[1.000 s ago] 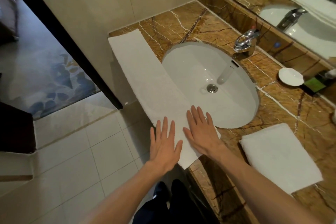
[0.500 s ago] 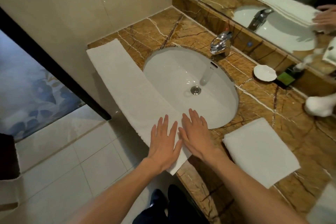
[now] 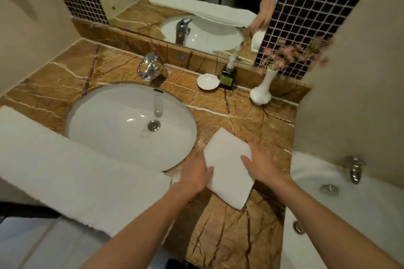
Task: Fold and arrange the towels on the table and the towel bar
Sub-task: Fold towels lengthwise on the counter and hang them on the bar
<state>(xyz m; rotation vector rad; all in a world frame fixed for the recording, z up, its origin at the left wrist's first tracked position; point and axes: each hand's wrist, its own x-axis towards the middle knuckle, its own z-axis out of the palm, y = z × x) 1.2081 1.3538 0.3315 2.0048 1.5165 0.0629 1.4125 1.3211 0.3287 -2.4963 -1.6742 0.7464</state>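
Note:
A small folded white towel (image 3: 227,168) lies tilted on the brown marble counter (image 3: 240,236), right of the sink. My left hand (image 3: 195,173) holds its left edge with the thumb on top. My right hand (image 3: 261,165) holds its right edge, thumb also on the cloth. Whether the towel is lifted off the counter I cannot tell. A long folded white towel (image 3: 65,170) stretches along the counter's front edge on the left, untouched. No towel bar is in view.
The white oval sink (image 3: 131,124) with a chrome faucet (image 3: 148,69) fills the counter's middle. Behind stand a white soap dish (image 3: 207,81), a green bottle (image 3: 227,76) and a white vase (image 3: 262,91) with pink flowers. A white bathtub (image 3: 349,199) adjoins on the right.
Both hands left the long towel, where they pressed flat, and moved right to the small folded towel, taking hold of its sides. The view swung right.

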